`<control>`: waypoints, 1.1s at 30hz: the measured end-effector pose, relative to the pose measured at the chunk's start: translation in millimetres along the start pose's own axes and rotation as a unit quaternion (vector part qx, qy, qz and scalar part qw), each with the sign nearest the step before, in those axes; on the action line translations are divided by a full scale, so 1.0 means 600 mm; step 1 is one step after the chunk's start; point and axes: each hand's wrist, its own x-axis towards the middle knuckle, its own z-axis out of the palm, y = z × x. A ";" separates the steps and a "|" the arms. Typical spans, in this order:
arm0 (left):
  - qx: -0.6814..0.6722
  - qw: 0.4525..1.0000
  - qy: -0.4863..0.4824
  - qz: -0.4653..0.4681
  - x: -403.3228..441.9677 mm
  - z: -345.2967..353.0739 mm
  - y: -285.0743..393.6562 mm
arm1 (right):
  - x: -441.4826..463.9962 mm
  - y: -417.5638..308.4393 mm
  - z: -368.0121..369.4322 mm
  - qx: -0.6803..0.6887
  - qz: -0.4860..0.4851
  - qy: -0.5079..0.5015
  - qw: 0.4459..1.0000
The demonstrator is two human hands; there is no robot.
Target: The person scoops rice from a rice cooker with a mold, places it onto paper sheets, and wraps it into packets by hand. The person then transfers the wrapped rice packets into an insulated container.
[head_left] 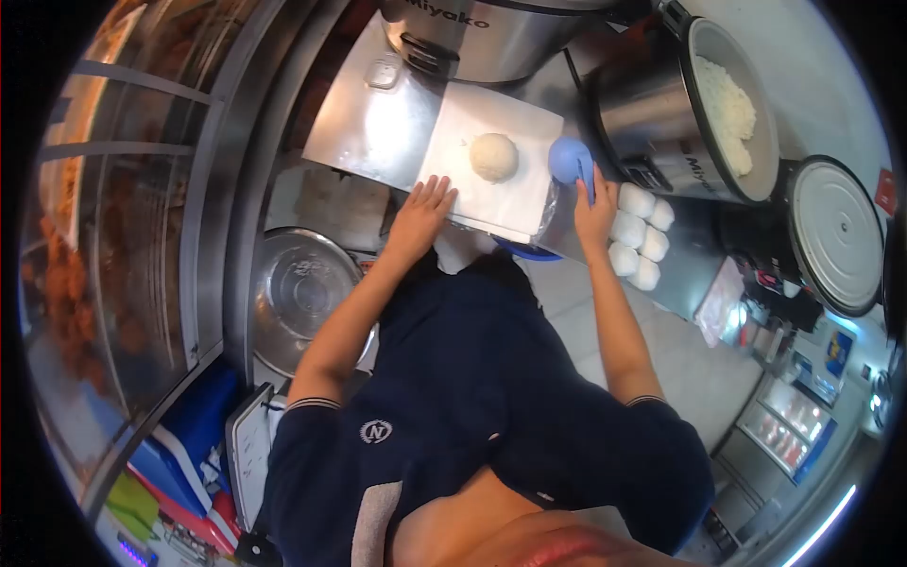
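Observation:
A round mound of rice [493, 157] sits on a stack of white paper sheets [463, 203] on the steel counter. My left hand [423, 215] lies with fingers stretched out on the paper's lower left edge, empty. To the right of the paper, my right hand [595, 210] grips the handle of a blue rice scoop [569, 160], its rounded cup beside the sheets and apart from the mound. Just right of that hand stand several white rounded bundles [628, 230] in two rows; whether they are wrapped rice I cannot tell for certain.
An open rice cooker [652, 118] with rice inside stands at the upper right, its pale lid [839, 236] beyond it. Another Miyako cooker [510, 38] is at the back. A metal basin [300, 312] sits lower left, beside a glass display case [123, 246] of fried food.

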 end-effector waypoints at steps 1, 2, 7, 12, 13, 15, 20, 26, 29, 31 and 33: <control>0.025 0.999 -0.014 0.017 0.002 -0.002 -0.003 | -0.008 0.014 -0.002 -0.016 0.001 -0.001 1.000; 0.020 0.999 0.003 0.031 0.005 -0.005 -0.010 | -0.017 0.027 0.001 -0.055 0.014 0.016 0.998; 0.063 0.992 -0.042 0.100 0.032 -0.031 -0.035 | -0.036 -0.064 0.033 -0.044 0.005 0.058 0.997; 0.007 0.992 -0.081 0.098 0.052 -0.044 -0.038 | -0.096 -0.106 0.100 0.048 -0.063 -0.142 0.987; 0.010 0.991 -0.091 0.102 0.055 -0.049 -0.039 | -0.097 -0.108 0.105 0.051 -0.050 -0.136 0.988; 0.001 0.990 -0.121 0.077 0.060 -0.058 -0.038 | -0.095 -0.106 0.111 0.055 -0.064 -0.142 0.986; 0.014 0.994 -0.088 0.068 0.071 -0.065 -0.008 | -0.086 -0.094 0.118 0.071 -0.120 -0.151 0.979; -0.013 0.998 -0.002 0.063 0.085 -0.073 0.017 | -0.064 -0.106 0.098 0.079 -0.125 -0.184 0.972; -0.040 0.998 0.008 0.047 0.097 -0.081 0.023 | -0.055 -0.109 0.093 0.079 -0.119 -0.198 0.970; -0.052 0.998 0.011 0.039 0.100 -0.078 0.022 | -0.049 -0.112 0.087 0.085 -0.108 -0.208 0.968; -0.072 0.996 0.042 0.018 0.111 -0.064 0.006 | -0.039 -0.117 0.075 0.074 -0.100 -0.205 0.971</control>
